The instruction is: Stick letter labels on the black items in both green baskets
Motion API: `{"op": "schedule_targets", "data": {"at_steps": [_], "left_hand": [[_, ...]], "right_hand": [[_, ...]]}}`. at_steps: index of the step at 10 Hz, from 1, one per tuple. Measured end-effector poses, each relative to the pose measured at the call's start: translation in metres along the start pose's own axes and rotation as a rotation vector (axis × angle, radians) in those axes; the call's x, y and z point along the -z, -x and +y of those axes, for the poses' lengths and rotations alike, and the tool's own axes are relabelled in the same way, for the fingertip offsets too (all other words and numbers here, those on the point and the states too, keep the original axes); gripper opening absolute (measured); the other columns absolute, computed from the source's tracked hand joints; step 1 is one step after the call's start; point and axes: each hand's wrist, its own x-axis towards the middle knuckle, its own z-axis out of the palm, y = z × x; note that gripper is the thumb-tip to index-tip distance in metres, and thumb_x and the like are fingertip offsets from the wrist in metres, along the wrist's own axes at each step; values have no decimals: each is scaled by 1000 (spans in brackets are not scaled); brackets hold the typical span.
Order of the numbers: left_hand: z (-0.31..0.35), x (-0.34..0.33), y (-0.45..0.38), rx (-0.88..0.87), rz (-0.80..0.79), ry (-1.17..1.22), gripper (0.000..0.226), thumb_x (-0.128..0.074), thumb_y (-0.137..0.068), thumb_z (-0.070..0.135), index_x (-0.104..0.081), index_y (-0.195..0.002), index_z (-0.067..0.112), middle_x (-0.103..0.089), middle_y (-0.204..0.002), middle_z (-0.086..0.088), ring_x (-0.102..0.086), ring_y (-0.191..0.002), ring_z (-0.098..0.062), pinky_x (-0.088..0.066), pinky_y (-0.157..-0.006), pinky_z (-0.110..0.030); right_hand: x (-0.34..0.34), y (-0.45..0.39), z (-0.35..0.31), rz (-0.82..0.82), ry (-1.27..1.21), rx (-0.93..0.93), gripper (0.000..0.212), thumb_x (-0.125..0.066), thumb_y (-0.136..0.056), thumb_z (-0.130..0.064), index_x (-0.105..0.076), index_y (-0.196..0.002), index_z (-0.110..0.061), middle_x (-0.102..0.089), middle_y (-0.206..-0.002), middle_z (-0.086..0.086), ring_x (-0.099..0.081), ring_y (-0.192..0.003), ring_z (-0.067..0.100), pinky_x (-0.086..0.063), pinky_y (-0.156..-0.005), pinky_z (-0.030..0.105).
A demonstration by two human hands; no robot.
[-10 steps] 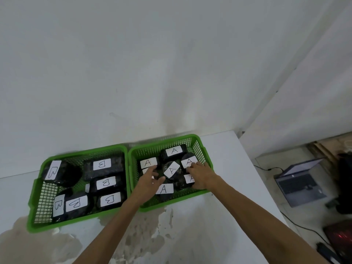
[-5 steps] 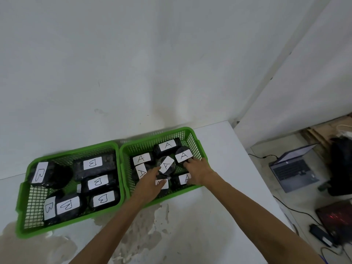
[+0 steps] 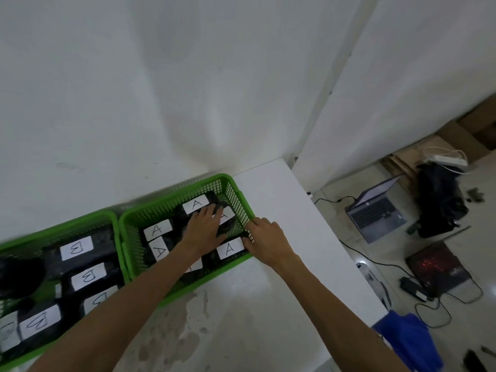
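Two green baskets stand side by side against the wall. The left basket (image 3: 67,226) holds black items with white B labels (image 3: 77,248). The right basket (image 3: 225,178) holds black items with white A labels (image 3: 196,204). My left hand (image 3: 205,229) lies flat, fingers spread, on the black items in the middle of the right basket and hides some of them. My right hand (image 3: 265,240) sits at that basket's right rim, thumb beside an A label (image 3: 230,248). Whether it grips the rim is unclear.
The white table (image 3: 271,200) ends close to the right of the baskets. On the floor beyond lie an open laptop (image 3: 375,213), a black bag (image 3: 440,202), a red-lit device (image 3: 434,267) and cables. A blue cloth (image 3: 410,342) hangs at the table's near right corner.
My left hand moved up from the near A item to the middle of the right basket. My right hand shifted from inside the basket to its right rim. The view swung right.
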Motion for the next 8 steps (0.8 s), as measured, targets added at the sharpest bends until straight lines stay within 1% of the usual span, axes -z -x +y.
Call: {"op": "schedule_targets", "data": {"at_steps": [1,2,3,4,5,6,7,8], "left_hand": [[8,-6,-9,11,11,6,82,-66,-81,48,-35,-144,7,-43,-145,-20,-44,-130,-37,-43,-100,-51],[14,-8,-6,29,8,11,78,-65,-82,46,-38,-143,6,-44,-144,-21,-45,-128,-38,-42,-97,-49],[13,-8,1,23,13,23,74,-62,-85,44,-36,-144,7,-41,-146,-20,-43,-129,-37,-40,-99,-49],[6,3,14,60,7,34,75,-57,-88,48,-30,-147,9,-37,-150,-18,-40,-132,-36,-38,-103,-50],[-7,19,35,101,68,47,73,-55,-88,48,-30,-146,10,-39,-148,-15,-39,-133,-35,-39,-102,-48],[-27,39,69,195,121,45,68,-53,-90,47,-33,-143,9,-41,-145,-16,-41,-130,-36,-40,-100,-48],[-55,49,113,349,151,64,74,-54,-89,51,-29,-147,12,-36,-150,-14,-37,-135,-34,-37,-105,-48],[-87,53,161,512,193,112,74,-55,-88,52,-29,-146,12,-36,-151,-13,-37,-135,-33,-34,-108,-47]], "right_hand": [[-4,7,2,40,-36,-30,23,-56,-93,-28,-66,-102,-10,-66,-101,7,-61,-93,28,-42,-71,37],[-7,12,1,64,-75,-60,21,-57,-92,-28,-67,-99,-10,-66,-97,7,-60,-89,27,-37,-67,34],[-10,15,-1,67,-102,-58,20,-59,-92,-27,-67,-98,-10,-66,-96,6,-60,-87,26,-35,-64,32],[-10,14,-7,63,-119,-36,17,-59,-92,-27,-65,-95,-12,-65,-95,7,-61,-87,29,-40,-63,34],[-8,7,-19,65,-129,-14,18,-60,-92,-28,-66,-100,-14,-66,-99,7,-62,-91,30,-47,-68,37],[-2,-1,-37,86,-131,36,22,-65,-90,-28,-68,-108,-14,-68,-105,7,-64,-96,30,-49,-70,36],[3,-9,-65,82,-195,96,24,-70,-89,-24,-70,-108,-9,-69,-101,10,-64,-93,31,-50,-69,34],[6,-19,-95,48,-187,140,22,-69,-90,-24,-69,-106,-9,-68,-98,10,-63,-93,30,-51,-72,37]]}}
